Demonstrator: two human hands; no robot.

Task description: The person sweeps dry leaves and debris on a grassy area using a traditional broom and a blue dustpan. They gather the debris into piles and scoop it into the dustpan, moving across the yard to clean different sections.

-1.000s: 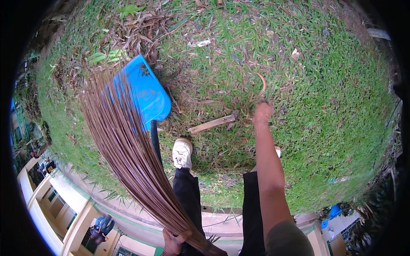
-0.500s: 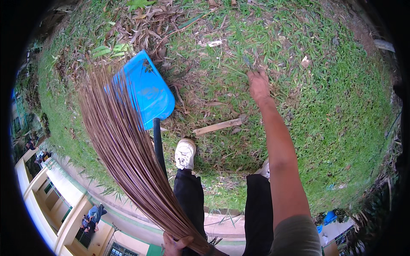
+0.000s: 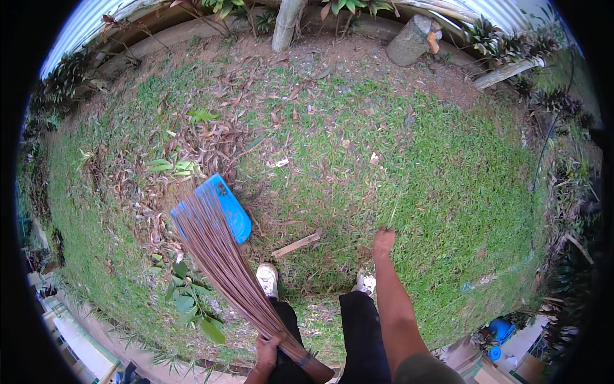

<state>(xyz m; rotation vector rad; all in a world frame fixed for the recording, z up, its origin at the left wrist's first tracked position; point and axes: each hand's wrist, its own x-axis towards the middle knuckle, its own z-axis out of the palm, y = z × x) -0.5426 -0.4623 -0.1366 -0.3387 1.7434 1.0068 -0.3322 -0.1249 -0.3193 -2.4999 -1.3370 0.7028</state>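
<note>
Stiff-fibre broom (image 3: 220, 262), glossy plastic dustpan (image 3: 231, 211).

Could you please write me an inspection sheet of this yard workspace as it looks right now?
Surface: grass lawn, with a bare soil strip along the far edge.
Job's things: stick broom held low at its bound end, bristles fanned over the blue dustpan lying on the grass; thin stem rising from the right fist.
Clutter: dry leaves heaped beyond the dustpan; flat wood piece near the white shoe.
Hands: left hand closed on the broom; right hand closed on the thin stem.
Cables: nothing seen.
Surroundings: tree trunk, cut log, corrugated sheet behind, blue container at lower right.
</note>
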